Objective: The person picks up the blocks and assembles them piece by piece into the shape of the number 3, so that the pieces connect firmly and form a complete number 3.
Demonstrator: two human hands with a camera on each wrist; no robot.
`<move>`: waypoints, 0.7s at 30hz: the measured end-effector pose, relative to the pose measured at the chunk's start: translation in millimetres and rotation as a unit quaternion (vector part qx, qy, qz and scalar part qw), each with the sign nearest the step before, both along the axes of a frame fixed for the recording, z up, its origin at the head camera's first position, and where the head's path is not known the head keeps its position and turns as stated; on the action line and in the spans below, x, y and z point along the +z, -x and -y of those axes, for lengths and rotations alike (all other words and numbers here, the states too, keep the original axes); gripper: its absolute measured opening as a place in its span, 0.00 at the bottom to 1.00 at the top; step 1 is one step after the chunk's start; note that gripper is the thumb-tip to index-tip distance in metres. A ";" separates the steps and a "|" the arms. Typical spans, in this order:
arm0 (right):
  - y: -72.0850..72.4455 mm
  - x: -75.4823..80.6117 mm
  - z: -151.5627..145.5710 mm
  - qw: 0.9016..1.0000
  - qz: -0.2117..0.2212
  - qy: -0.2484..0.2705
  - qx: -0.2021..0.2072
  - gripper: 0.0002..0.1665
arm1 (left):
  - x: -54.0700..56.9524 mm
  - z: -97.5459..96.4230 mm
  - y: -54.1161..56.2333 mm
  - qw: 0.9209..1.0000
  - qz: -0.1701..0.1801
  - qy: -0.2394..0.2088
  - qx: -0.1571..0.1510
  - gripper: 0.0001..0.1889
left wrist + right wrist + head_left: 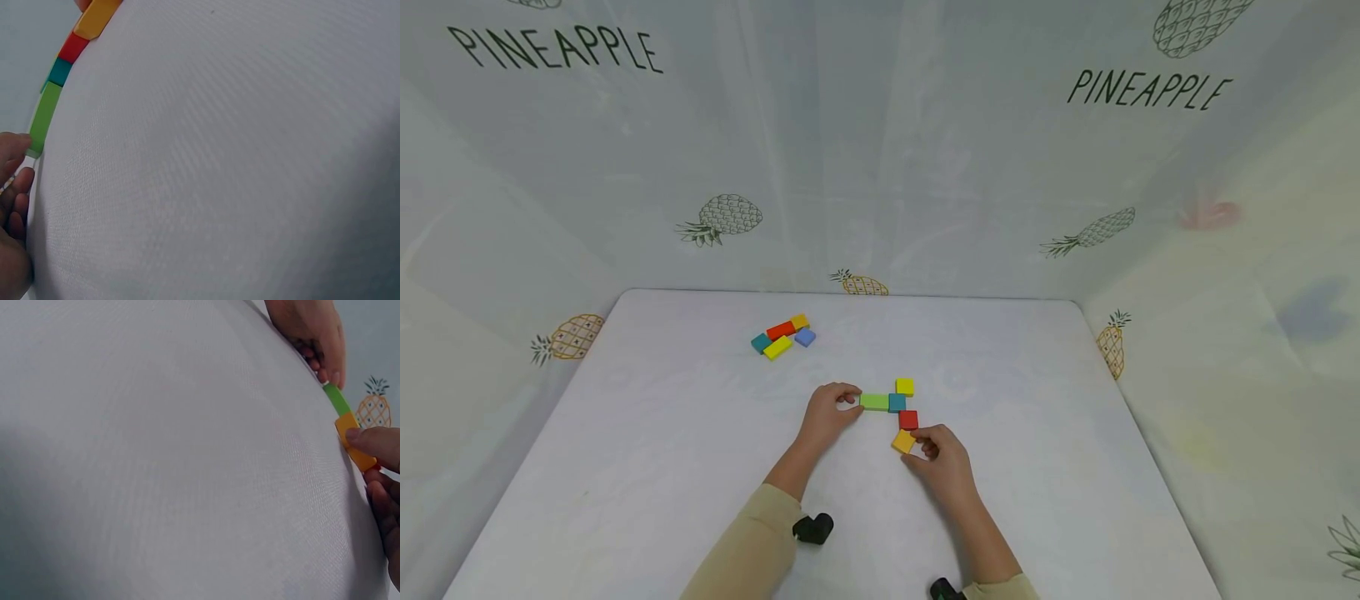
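Pale pineapple-print backdrop (910, 167), white table (662, 467)

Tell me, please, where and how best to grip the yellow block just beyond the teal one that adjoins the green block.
I would pinch the yellow block by its left and right sides, coming from above. In the head view both sides look free, while its near edge sits against or very close to the teal block. Its squarish shape should suit such a pinch.

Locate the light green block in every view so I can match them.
Head: light green block, below centre.
Left wrist: near the left edge, upper half.
Right wrist: upper right, partly behind the orange block.
Shared landmark: the left hand at the block's end.
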State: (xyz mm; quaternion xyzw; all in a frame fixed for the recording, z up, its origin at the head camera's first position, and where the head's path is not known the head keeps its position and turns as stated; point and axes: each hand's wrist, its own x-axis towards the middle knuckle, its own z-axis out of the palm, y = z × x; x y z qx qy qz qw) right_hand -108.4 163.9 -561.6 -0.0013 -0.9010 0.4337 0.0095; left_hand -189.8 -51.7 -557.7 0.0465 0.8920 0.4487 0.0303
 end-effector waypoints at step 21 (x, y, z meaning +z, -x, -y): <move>-2.7 0.4 -1.4 1.000 0.008 0.010 0.007 0.22 | 0.0 6.9 1.7 0.999 0.026 -0.036 0.010 0.16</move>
